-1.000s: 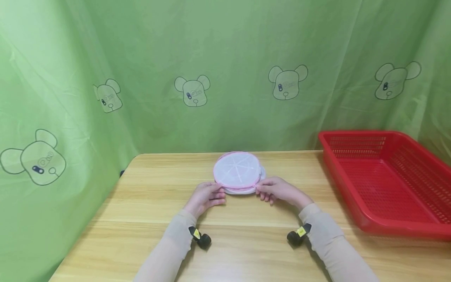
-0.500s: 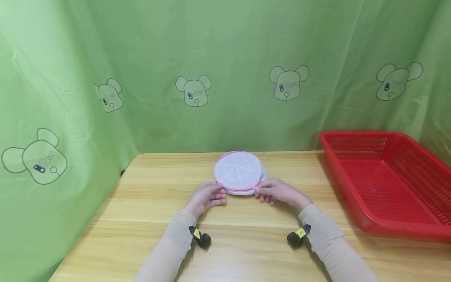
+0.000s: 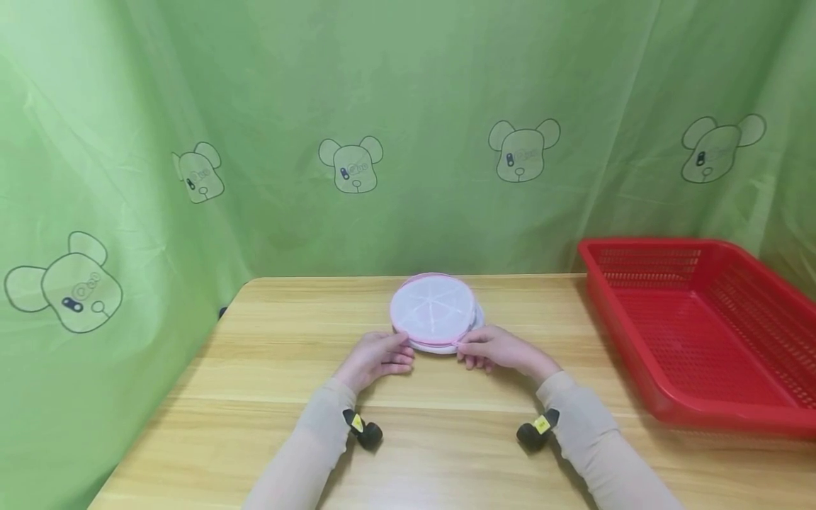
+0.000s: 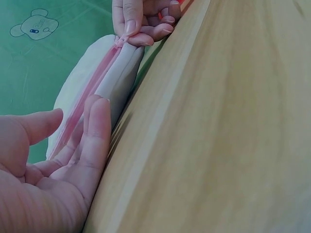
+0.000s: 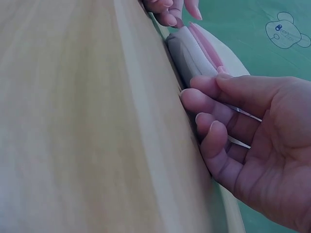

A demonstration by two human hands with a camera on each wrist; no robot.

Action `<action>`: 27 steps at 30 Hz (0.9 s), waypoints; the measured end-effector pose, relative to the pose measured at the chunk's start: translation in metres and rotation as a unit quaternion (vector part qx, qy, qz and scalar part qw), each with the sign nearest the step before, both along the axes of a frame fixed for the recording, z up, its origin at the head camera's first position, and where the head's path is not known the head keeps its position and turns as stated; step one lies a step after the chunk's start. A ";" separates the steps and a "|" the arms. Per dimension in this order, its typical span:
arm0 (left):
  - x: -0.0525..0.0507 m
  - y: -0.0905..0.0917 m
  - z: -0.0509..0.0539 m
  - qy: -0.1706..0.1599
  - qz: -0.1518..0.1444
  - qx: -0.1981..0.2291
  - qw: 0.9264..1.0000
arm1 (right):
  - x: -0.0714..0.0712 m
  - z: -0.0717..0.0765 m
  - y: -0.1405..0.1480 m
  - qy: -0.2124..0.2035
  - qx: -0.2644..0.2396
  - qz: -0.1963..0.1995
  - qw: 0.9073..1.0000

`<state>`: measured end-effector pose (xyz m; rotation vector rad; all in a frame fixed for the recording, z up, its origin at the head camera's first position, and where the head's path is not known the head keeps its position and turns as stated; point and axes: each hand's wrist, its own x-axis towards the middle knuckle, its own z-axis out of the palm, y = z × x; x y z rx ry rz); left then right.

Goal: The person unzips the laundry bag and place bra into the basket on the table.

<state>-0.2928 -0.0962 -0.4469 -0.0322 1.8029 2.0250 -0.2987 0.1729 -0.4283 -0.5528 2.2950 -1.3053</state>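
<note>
A round white zip pouch (image 3: 432, 306) with a citrus-slice pattern on top lies near the table's far edge. Pink trim and a pink zipper (image 5: 206, 48) run round its side. My right hand (image 3: 503, 350) pinches the zipper pull (image 5: 221, 71) between thumb and index finger, at the pouch's near right side. The other fingers of that hand are bent beneath. Against the near left side of the pouch, my left hand (image 4: 58, 170) rests its fairly straight fingers, with the thumb held apart in the left wrist view. The pouch's inside is hidden.
A red plastic basket (image 3: 676, 407) with slatted walls stands on the right of the wooden table (image 3: 440, 453). Behind and to the left hangs a green curtain (image 3: 408, 219) printed with bear heads. Each wrist wears a small black camera (image 3: 370, 435).
My right hand has moved slightly left along the pouch's near edge with the zipper pull. The pouch and my left hand have shifted a little to the right.
</note>
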 end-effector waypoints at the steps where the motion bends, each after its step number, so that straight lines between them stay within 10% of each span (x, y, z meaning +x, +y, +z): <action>1: 0.000 0.000 0.000 0.002 -0.004 -0.002 1.000 | 0.000 0.000 -0.001 0.000 0.002 0.000 1.000; 27: 0.001 0.001 -0.001 0.005 -0.002 -0.005 1.000 | 0.001 -0.006 -0.009 0.019 -0.003 0.055 0.998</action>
